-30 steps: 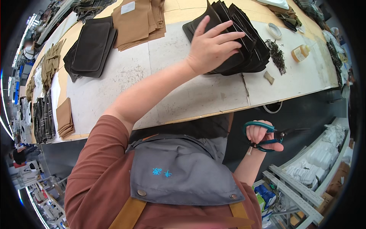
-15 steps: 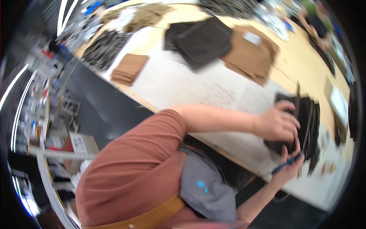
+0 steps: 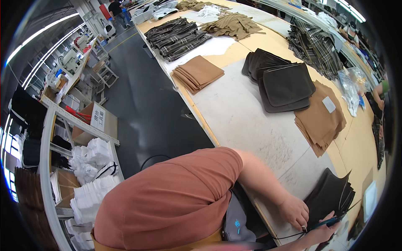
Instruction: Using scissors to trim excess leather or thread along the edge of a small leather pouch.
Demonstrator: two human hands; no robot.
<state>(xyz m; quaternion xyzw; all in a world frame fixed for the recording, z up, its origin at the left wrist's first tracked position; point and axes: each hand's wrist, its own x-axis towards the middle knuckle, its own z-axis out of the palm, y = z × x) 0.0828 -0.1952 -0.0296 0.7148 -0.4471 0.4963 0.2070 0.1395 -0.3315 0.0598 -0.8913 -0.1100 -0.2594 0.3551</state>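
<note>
A stack of dark brown fabric pieces point(image 3: 328, 190) lies at the right end of the table, fanned a little along its right edge. My left hand point(image 3: 294, 212) is at its lower left edge, fingers bent down and drawn together; what they pinch is too small to make out. A thin black cord point(image 3: 287, 237) runs beside those fingertips. Just below the stack, my right hand point(image 3: 326, 231) is closed around a slim blue-handled tool point(image 3: 328, 222), whose exact kind I cannot tell.
Farther up the table point(image 3: 234, 106) lie dark rounded panels point(image 3: 289, 85), tan panels point(image 3: 322, 119) and a smaller tan stack point(image 3: 199, 73). Plaid pieces point(image 3: 176, 39) cover the far end. A metal shelf point(image 3: 48, 159) with white bundles stands left; another person's arm point(image 3: 379, 100) shows at right.
The view has swung, so the table sits differently in it. My left hand has come off the top of the dark stack to its lower edge. The blue tool stays in my right hand.
</note>
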